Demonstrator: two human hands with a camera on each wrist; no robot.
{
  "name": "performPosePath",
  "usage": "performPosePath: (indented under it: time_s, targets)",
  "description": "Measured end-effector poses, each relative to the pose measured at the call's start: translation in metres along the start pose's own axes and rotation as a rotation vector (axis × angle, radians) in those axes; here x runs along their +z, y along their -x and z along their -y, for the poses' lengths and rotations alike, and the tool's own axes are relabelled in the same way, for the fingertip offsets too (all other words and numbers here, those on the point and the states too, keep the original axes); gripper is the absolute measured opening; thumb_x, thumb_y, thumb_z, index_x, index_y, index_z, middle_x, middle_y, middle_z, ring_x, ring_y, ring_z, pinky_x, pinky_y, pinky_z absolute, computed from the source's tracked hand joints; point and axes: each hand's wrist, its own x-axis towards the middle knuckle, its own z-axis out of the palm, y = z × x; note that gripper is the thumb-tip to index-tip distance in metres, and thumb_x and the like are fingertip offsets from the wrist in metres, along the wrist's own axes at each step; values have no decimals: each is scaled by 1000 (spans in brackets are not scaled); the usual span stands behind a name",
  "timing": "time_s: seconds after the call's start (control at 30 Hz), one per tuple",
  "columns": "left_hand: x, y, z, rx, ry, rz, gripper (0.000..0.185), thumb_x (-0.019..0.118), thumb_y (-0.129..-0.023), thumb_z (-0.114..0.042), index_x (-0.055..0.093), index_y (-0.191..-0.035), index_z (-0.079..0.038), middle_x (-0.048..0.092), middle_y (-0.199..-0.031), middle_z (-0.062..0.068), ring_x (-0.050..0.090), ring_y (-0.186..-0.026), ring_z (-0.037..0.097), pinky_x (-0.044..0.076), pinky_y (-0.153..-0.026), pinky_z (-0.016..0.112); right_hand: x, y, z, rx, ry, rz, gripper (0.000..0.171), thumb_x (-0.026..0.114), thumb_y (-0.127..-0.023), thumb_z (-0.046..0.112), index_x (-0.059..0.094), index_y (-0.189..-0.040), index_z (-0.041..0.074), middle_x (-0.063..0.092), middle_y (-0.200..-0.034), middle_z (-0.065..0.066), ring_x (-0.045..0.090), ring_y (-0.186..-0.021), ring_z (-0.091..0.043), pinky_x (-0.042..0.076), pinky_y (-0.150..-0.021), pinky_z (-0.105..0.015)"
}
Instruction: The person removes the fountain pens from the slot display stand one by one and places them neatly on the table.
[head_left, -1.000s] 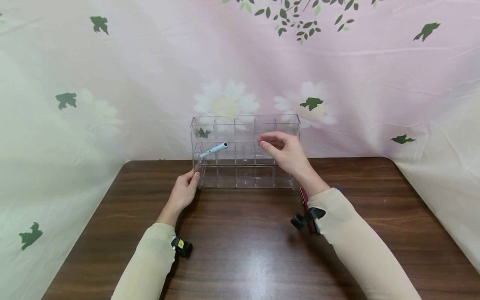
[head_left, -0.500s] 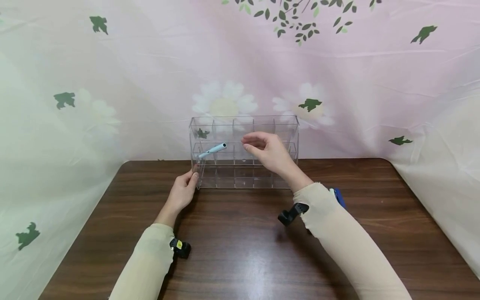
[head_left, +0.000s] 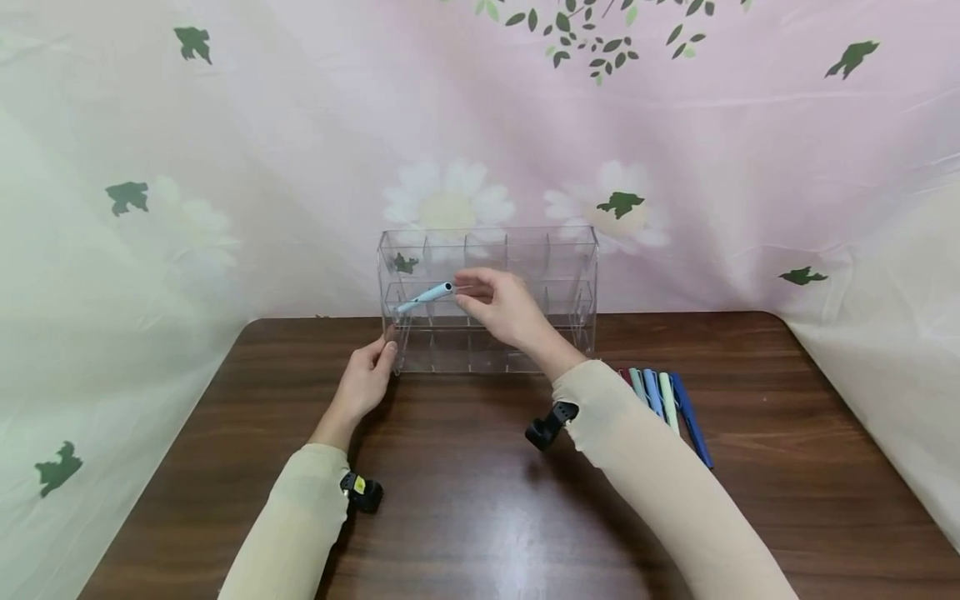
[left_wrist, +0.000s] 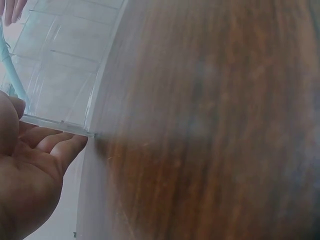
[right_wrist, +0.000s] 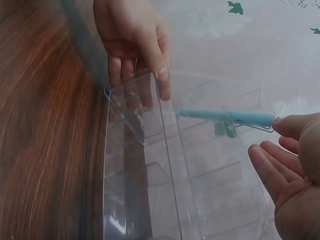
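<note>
A clear acrylic rack (head_left: 487,358) with tiered compartments stands near the back of the table. My left hand (head_left: 365,383) grips its left side panel, thumb in front and fingers behind, as the left wrist view also shows. A light blue pen (head_left: 424,297) leans to the right in the leftmost compartment of the middle tier. My right hand (head_left: 501,308) is at the upper end of this pen. In the right wrist view its thumb (right_wrist: 292,126) lies at the pen's clip end, possibly touching it, and the fingers (right_wrist: 272,165) are spread apart from the pen.
Several pens lie side by side on the table at right, among them a dark blue pen (head_left: 692,421) and a pale green pen (head_left: 668,402); my right sleeve (head_left: 660,450) partly covers them. A printed cloth (head_left: 315,167) hangs behind the wooden table (head_left: 450,500).
My right hand has moved left across the front of the rack to the light blue pen's end. More of the pens at right now shows. The left hand keeps its hold.
</note>
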Motion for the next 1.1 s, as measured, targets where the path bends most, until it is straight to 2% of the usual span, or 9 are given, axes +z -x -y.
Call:
performPosePath:
  time_s: [0.13, 0.23, 0.33, 0.5, 0.57, 0.6, 0.73, 0.8, 1.1]
  targets:
    - [-1, 0, -1, -4, 7, -5, 47, 42, -102, -32, 46, -141, -6, 61, -99, 25, 53, -112, 27, 43, -98, 45, 4, -4, 1, -16, -9, -14, 39, 64, -92, 19, 58, -129, 9, 64, -123, -2, 64, -106, -13, 53, -84, -24]
    - [-1, 1, -1, -9, -1, 8, 47, 42, -102, -32, 43, -142, -7, 57, -129, 20, 49, -125, 27, 39, -105, 47, 7, -6, 0, 3, -7, -12, 39, 65, -92, 20, 59, -128, 9, 65, -121, -3, 64, -104, -13, 53, -84, -23]
    - [-1, 1, 0, -1, -3, 20, 47, 42, -103, -32, 43, -143, -6, 47, -141, 15, 44, -129, 30, 37, -107, 48, 7, -8, 1, 42, 10, -14, 38, 65, -91, 23, 60, -127, 11, 66, -119, -2, 65, -103, -12, 53, -82, -25]
    - [0, -2, 0, 3, -14, 10, 46, 42, -102, -31, 45, -141, -6, 49, -139, 15, 46, -128, 29, 38, -106, 47, 10, -13, 5, 60, 59, -9, 38, 65, -91, 31, 63, -124, 13, 69, -113, 1, 65, -98, -11, 54, -79, -28]
    - [0, -2, -1, -8, -21, 10, 46, 42, -102, -32, 46, -141, -7, 60, -125, 19, 50, -124, 27, 40, -104, 46, 12, -14, 5, 59, 77, -12, 36, 64, -92, 32, 64, -122, 13, 69, -109, 2, 65, -95, -11, 54, -78, -28]
    - [0, -2, -1, -12, -22, 12, 46, 42, -102, -32, 46, -141, -7, 60, -124, 19, 50, -123, 27, 40, -104, 46, 13, -15, 5, 57, 80, -16, 35, 64, -92, 31, 65, -121, 12, 70, -106, 2, 65, -94, -10, 53, -77, -28]
    - [-1, -2, -1, -25, -29, 17, 47, 41, -102, -34, 45, -142, -9, 60, -126, 18, 49, -124, 27, 39, -105, 47, 17, -15, 4, 60, 90, -38, 32, 64, -92, 31, 67, -118, 13, 70, -104, 4, 65, -92, -10, 53, -76, -29]
    - [-1, -2, 0, -21, -32, 17, 47, 41, -102, -34, 44, -142, -9, 48, -140, 14, 45, -130, 29, 36, -107, 47, 18, -14, 3, 59, 91, -50, 32, 64, -92, 32, 68, -118, 15, 70, -103, 5, 65, -91, -10, 53, -75, -29]
    - [0, -1, -2, -14, -21, 7, 46, 42, -103, -31, 44, -142, -6, 48, -140, 15, 45, -130, 30, 36, -107, 47, 19, -11, 4, 59, 64, -80, 30, 65, -91, 33, 69, -116, 17, 71, -103, 5, 66, -93, -10, 53, -77, -30]
